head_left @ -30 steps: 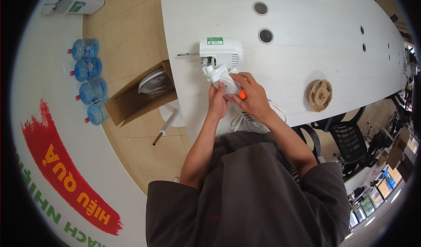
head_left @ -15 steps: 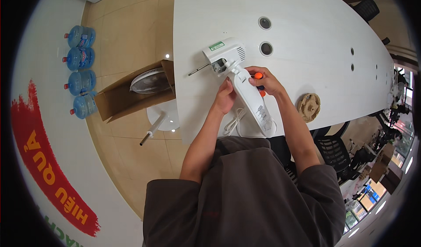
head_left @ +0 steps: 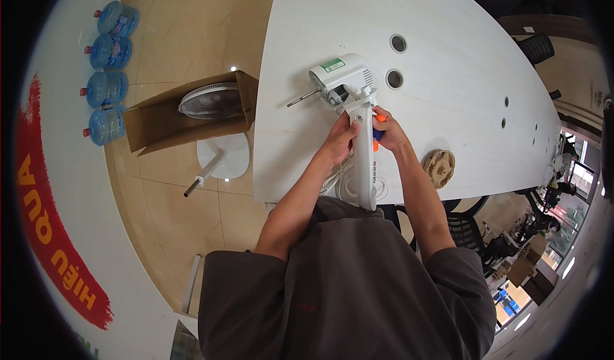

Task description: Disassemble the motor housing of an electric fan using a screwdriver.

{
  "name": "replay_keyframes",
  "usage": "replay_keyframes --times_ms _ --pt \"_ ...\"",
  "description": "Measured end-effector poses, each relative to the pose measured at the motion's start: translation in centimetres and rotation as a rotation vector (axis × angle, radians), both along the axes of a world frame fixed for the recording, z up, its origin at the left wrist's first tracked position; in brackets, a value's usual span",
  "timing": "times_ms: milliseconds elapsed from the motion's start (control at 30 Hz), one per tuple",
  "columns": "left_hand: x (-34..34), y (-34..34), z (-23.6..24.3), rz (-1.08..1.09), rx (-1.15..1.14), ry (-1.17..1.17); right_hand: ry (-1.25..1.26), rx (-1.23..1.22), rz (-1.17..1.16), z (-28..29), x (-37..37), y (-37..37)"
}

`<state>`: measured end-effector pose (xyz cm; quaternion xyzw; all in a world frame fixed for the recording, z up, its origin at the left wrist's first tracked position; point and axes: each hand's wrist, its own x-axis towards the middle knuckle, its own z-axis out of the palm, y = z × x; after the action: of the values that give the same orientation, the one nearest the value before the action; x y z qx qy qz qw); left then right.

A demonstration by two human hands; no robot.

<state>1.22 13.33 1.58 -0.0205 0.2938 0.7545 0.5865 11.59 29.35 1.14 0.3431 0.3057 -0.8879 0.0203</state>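
Currently both hands are on the fan body [head_left: 358, 123], which lies on the white table [head_left: 448, 53] near its front edge. Using the table as reference:

- Fan body: white motor head [head_left: 342, 78] points away from the person, metal shaft [head_left: 300, 98] sticking out toward the table's left edge. White neck [head_left: 364, 168] runs back toward the person and overhangs the front edge.
- Left hand [head_left: 338, 144]: fingers curled around the neck's left side, gripping it just below the motor head.
- Right hand [head_left: 387, 133]: closed around an orange-and-blue screwdriver [head_left: 377, 133], pressed against the neck's right side. Can't tell where the tip sits, it's hidden by the neck.
- White cord [head_left: 339, 184]: loosely coiled on the table under the neck, at the front edge.
- Round wooden piece [head_left: 439, 166]: on the table to the right of the right hand, near the front edge, not touching it.
- 2 round cable holes [head_left: 396, 59] in the table just beyond the motor head.
- Off the table's left side, on the floor: open cardboard box [head_left: 185, 114] with a fan grille [head_left: 208, 101] inside, round white base [head_left: 220, 158] with a pole just in front of it.
- Further left: 4 blue water jugs [head_left: 105, 72] in a row along the wall.
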Motion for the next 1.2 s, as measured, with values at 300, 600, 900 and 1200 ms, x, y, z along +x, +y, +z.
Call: replay_keyframes --times_ms 300,600,900,1200 --pt "-0.2 -0.1 0.5 -0.001 0.033 0.012 0.061 0.021 0.007 0.2 0.0 -0.4" --pt "0.3 0.4 1.4 0.067 0.006 0.103 -0.128 0.319 -0.120 1.2 -0.1 -1.6" --pt "1.2 0.8 -0.6 0.112 -0.048 0.120 -0.123 0.589 -0.629 9.1 1.6 -0.3" --pt "1.0 1.0 -0.1 0.119 -0.079 0.141 0.211 0.961 -0.403 18.9 1.4 -4.6"
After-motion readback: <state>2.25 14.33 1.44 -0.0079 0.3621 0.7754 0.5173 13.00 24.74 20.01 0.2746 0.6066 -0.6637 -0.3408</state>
